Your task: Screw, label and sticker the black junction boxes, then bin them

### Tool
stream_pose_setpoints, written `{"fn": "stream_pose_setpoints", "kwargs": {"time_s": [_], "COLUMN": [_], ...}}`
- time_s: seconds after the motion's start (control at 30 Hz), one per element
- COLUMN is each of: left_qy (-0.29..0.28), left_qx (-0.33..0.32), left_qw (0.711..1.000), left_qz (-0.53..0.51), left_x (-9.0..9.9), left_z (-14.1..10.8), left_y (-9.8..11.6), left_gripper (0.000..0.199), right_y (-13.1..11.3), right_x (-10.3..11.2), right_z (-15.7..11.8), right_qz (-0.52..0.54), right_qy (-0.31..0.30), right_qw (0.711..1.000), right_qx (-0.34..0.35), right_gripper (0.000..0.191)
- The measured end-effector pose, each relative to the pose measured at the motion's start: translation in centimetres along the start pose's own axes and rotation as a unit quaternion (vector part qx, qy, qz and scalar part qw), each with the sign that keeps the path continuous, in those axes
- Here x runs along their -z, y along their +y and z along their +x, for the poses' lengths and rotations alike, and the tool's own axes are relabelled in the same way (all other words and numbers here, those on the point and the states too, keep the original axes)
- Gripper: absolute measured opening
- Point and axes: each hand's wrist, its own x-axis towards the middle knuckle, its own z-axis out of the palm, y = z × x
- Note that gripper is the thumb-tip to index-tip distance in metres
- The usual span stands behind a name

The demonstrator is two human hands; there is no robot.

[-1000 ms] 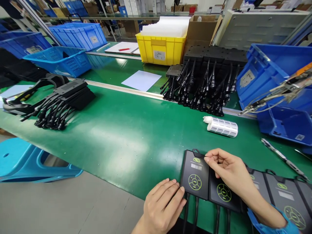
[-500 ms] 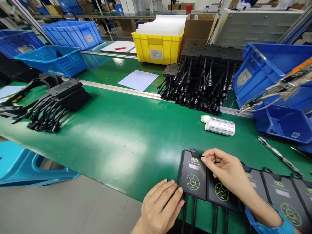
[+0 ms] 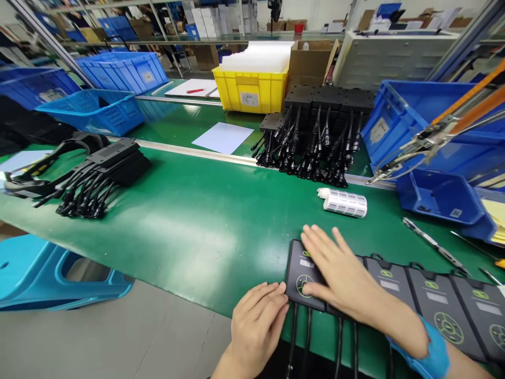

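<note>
Several flat black controllers (image 3: 436, 297) with green button rings lie side by side along the table's front edge, cables hanging toward me. My right hand (image 3: 335, 271) is spread flat, palm down, over the leftmost controller (image 3: 294, 276) and its neighbour, hiding much of both. At the lower left corner of the leftmost one, my left hand (image 3: 258, 323) is closed, its bunched fingertips gripping the edge. A roll of printed labels (image 3: 345, 203) lies behind the right hand.
Black cabled units stand at the back (image 3: 315, 131) and left (image 3: 114, 163). A yellow bin (image 3: 250, 92), blue bins (image 3: 437, 197), a white sheet (image 3: 224, 138) and a pen-like tool (image 3: 434, 246) are on the table. A blue stool (image 3: 31, 268) stands at lower left.
My right hand has gone from a pinch at the leftmost controller's upper right to lying spread over the controllers. My left fingers have drawn together at its corner. The view has shifted slightly.
</note>
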Motion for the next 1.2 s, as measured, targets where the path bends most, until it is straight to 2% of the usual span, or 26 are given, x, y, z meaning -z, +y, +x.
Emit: {"fn": "stream_pose_setpoints", "kwargs": {"time_s": [0.1,0.23,0.3,0.37,0.43,0.47,0.5,0.53,0.6,0.67,0.73,0.77,0.83,0.9,1.0,1.07,1.1,1.13,1.2], "left_qy": [0.017,0.034,0.032,0.023,-0.008,-0.034,-0.067,-0.104,-0.18,-0.235,-0.268,-0.277,-0.283,-0.28,-0.299,-0.338,-0.364,-0.388,-0.405], "left_qx": [0.024,0.026,0.027,0.034,0.045,0.05,0.051,0.044,0.006,-0.047,-0.093,-0.107,-0.119,-0.118,-0.147,-0.187,-0.203,-0.209,-0.197], "left_qw": [1.0,0.999,0.999,0.999,0.999,0.998,0.996,0.993,0.981,0.962,0.945,0.94,0.935,0.936,0.933,0.92,0.909,0.897,0.891], "left_qz": [0.008,0.024,0.032,0.031,0.025,0.023,0.025,0.034,0.074,0.127,0.161,0.169,0.175,0.179,0.138,0.059,0.012,-0.028,-0.055], "left_x": [-0.4,-0.7,-0.6,-0.3,0.2,0.5,0.9,1.1,1.2,0.5,-0.8,-1.7,-3.3,-4.7,-5.7,-5.6,-5.4,-5.1,-4.7], "left_z": [-0.1,-0.3,-0.4,-0.4,-0.2,0.1,0.5,1.0,2.3,3.6,4.4,4.7,4.9,4.9,5.1,5.6,6.0,6.3,7.0], "left_y": [0.0,0.1,0.1,0.1,-0.1,-0.1,-0.2,-0.2,-0.1,0.2,0.7,1.1,2.0,3.1,5.2,6.5,6.9,7.1,6.9], "left_gripper": [0.012,0.009,0.008,0.005,0.005,0.012,0.023,0.037,0.069,0.092,0.104,0.108,0.115,0.12,0.119,0.121,0.12,0.116,0.099], "right_y": [-1.8,-4.8,-5.9,-6.3,-5.6,-4.8,-3.7,-2.3,1.0,4.2,6.1,6.4,5.3,2.8,-1.5,-2.9,-3.0,-2.6,-0.8], "right_x": [-0.8,-0.1,1.5,3.9,6.2,7.0,7.6,7.8,7.0,4.9,2.3,1.1,-0.5,-0.7,1.7,4.3,5.5,6.5,7.5], "right_z": [-0.9,-2.7,-3.5,-4.4,-5.8,-6.8,-8.2,-9.8,-13.7,-17.7,-20.9,-21.8,-22.2,-20.9,-17.8,-16.5,-16.5,-16.8,-18.4], "right_qz": [0.067,0.17,0.234,0.31,0.386,0.41,0.417,0.399,0.29,0.132,-0.01,-0.052,-0.089,-0.074,0.051,0.179,0.237,0.284,0.322], "right_qy": [-0.042,-0.099,-0.136,-0.181,-0.223,-0.229,-0.223,-0.195,-0.103,-0.005,0.055,0.062,0.061,0.044,-0.012,-0.072,-0.097,-0.11,-0.091], "right_qw": [0.996,0.978,0.96,0.931,0.893,0.881,0.881,0.896,0.937,0.949,0.941,0.938,0.941,0.955,0.983,0.978,0.965,0.95,0.931], "right_qx": [0.048,0.066,0.071,0.069,0.067,0.053,0.027,-0.026,-0.167,-0.285,-0.333,-0.336,-0.321,-0.285,-0.174,-0.08,-0.062,-0.066,-0.143], "right_gripper": [0.11,0.115,0.099,0.074,0.057,0.052,0.048,0.044,0.044,0.059,0.088,0.097,0.102,0.101,0.101,0.082,0.069,0.056,0.04]}}
